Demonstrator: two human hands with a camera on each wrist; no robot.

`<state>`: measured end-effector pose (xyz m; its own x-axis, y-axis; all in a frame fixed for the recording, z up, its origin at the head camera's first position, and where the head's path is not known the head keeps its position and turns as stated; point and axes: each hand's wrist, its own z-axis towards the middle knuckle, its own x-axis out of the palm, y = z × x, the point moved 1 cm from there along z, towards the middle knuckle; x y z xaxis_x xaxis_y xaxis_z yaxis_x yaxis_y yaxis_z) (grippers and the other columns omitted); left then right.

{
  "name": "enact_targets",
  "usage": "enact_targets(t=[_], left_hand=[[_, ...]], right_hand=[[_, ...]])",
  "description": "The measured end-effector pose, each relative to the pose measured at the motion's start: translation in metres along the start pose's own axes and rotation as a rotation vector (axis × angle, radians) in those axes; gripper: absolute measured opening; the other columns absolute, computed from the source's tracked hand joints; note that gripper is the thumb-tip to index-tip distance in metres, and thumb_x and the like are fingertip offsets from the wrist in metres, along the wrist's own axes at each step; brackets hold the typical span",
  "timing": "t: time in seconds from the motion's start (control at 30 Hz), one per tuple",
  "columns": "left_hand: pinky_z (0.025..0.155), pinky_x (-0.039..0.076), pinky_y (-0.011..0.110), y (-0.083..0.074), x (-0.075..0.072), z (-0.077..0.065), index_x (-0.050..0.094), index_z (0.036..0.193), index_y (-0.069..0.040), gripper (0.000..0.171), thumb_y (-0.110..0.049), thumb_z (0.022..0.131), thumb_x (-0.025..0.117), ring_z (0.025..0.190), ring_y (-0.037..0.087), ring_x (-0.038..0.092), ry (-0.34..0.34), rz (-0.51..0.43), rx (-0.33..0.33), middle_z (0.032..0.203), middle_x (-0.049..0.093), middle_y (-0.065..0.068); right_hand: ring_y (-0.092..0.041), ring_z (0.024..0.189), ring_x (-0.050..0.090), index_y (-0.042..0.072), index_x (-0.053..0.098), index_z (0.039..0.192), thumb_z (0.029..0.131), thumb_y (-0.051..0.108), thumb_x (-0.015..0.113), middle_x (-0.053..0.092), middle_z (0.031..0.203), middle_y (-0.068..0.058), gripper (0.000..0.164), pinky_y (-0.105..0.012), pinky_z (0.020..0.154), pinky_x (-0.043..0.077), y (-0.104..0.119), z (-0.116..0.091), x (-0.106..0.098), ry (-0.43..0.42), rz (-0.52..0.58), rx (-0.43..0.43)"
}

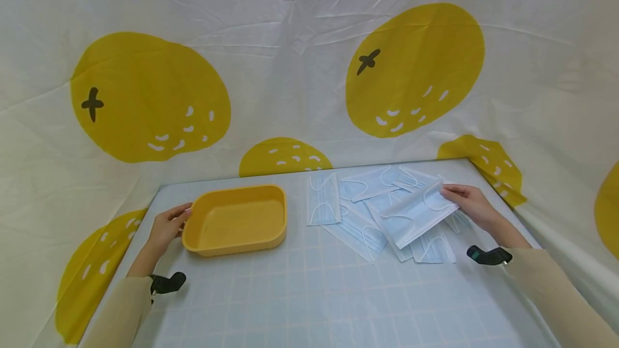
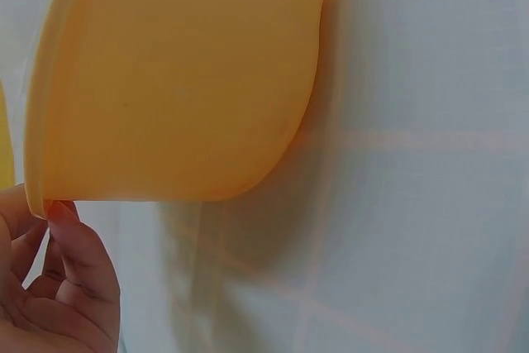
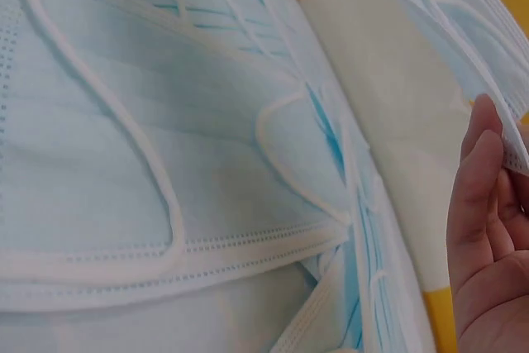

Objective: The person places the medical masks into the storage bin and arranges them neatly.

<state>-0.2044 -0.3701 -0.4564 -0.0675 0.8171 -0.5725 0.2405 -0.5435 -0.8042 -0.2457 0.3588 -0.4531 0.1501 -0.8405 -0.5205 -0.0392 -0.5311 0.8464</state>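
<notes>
A yellow plastic tray (image 1: pixel 234 248) stands on the left part of the table, nothing inside it. My left hand (image 1: pixel 167 228) pinches the rim at its left end; in the left wrist view, thumb and fingers (image 2: pixel 78 254) meet at the rim's edge. On the right, my right hand (image 1: pixel 471 205) holds a light-blue face mask (image 1: pixel 418 214) by its upper right corner, raised above several others. The right wrist view shows the fingers (image 3: pixel 475 196) pinching that mask's edge. Beneath and beside it lie overlapping loose masks (image 1: pixel 355 230) with white ear loops.
The table (image 1: pixel 290 305) has a pale cloth with a faint grid. A white curtain (image 1: pixel 290 79) with yellow fruit prints hangs behind and along the sides. One mask (image 1: pixel 323 200) lies upright at the pile's left, nearest the tray.
</notes>
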Motion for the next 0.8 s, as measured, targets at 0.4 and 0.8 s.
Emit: enact_targets(t=[0.4,0.8], left_hand=[[0.065,0.055,0.019,0.0,0.002,-0.002,0.041,0.145,-0.004,0.059,-0.043,0.1,0.044,0.076,0.0,0.053,-0.021,-0.017,-0.009,0.131,0.05,0.025],[0.066,0.054,0.018,0.0,0.003,-0.001,0.04,0.145,-0.005,0.059,-0.042,0.1,0.045,0.076,0.0,0.053,-0.026,-0.029,-0.028,0.131,0.051,0.024]], right_hand=[[0.0,0.086,0.056,-0.006,0.048,0.135,0.098,0.041,0.052,0.059,0.118,-0.001,0.06,-0.01,0.078,0.05,0.015,0.001,0.03,-0.005,0.027,-0.022],[0.004,0.088,0.053,-0.006,0.049,0.135,0.097,0.04,0.054,0.049,0.136,-0.027,0.06,-0.007,0.078,0.047,0.027,0.007,0.062,-0.012,0.073,-0.012]])
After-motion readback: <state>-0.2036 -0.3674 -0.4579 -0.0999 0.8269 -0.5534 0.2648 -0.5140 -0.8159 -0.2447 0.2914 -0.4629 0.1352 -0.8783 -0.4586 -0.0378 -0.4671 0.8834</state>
